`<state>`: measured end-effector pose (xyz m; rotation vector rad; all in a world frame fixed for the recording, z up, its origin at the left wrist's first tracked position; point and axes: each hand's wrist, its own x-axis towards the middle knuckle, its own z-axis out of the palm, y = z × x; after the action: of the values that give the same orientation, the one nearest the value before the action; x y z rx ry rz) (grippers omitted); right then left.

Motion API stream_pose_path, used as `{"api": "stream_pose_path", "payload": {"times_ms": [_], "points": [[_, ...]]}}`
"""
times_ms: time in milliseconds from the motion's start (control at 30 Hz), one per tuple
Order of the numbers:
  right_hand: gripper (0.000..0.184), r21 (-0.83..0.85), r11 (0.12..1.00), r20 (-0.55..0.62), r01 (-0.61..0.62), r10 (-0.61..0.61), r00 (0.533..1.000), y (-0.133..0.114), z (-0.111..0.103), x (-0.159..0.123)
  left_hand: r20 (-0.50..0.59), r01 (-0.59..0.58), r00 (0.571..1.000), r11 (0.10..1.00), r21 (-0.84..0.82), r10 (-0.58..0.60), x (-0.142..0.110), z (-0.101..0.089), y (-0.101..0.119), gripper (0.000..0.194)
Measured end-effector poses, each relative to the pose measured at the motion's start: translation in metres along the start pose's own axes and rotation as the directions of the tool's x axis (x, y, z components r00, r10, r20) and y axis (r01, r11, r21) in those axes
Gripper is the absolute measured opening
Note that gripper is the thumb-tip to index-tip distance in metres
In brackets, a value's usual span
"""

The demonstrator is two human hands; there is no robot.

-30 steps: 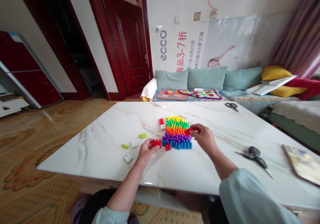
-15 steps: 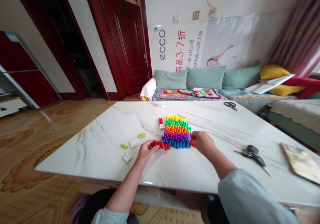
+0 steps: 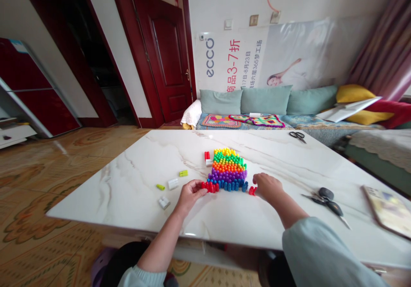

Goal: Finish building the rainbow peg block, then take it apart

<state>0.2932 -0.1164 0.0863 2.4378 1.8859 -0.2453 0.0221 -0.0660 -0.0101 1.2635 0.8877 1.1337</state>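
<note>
Glossy plastic pegs (image 3: 227,167), polished marble tabletop (image 3: 105,193)

I'm in a home, a living room: a long sofa with pale teal cushions (image 3: 265,100) lines the wall, near a dark red wooden door (image 3: 163,56), mauve curtains (image 3: 382,34), a glossy patterned tile floor (image 3: 64,158) and a white marble table (image 3: 244,214).
</note>
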Motion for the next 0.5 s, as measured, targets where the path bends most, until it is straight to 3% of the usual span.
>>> {"api": "stream_pose_path", "payload": {"times_ms": [67,133,233,300,367,500], "points": [[0.026,0.028,0.999,-0.055,0.018,-0.016,0.998,-0.008,-0.001,-0.007,0.04,-0.02,0.999,0.999,0.049,0.018,-0.001,0.001,0.0,0.035],[0.02,0.137,0.984,-0.105,0.114,-0.1,0.989,-0.023,0.001,-0.014,0.082,-0.043,0.996,0.994,0.1,0.035,-0.002,0.003,-0.001,0.033],[0.022,0.343,0.867,-0.203,0.362,-0.307,0.93,-0.053,0.012,-0.023,0.118,-0.071,0.992,0.988,0.138,0.055,-0.002,0.004,-0.002,0.03],[0.028,0.421,0.779,-0.262,0.465,-0.387,0.884,-0.073,0.023,-0.027,0.137,-0.084,0.988,0.987,0.134,0.065,-0.002,0.004,-0.003,0.03],[0.024,0.445,0.74,-0.288,0.504,-0.414,0.863,-0.089,0.033,-0.029,0.155,-0.093,0.985,0.988,0.121,0.073,-0.002,0.003,-0.003,0.029],[0.018,0.413,0.768,-0.295,0.49,-0.396,0.87,-0.098,0.041,-0.029,0.177,-0.075,0.983,0.992,0.105,0.056,-0.003,0.003,-0.003,0.029]]}}
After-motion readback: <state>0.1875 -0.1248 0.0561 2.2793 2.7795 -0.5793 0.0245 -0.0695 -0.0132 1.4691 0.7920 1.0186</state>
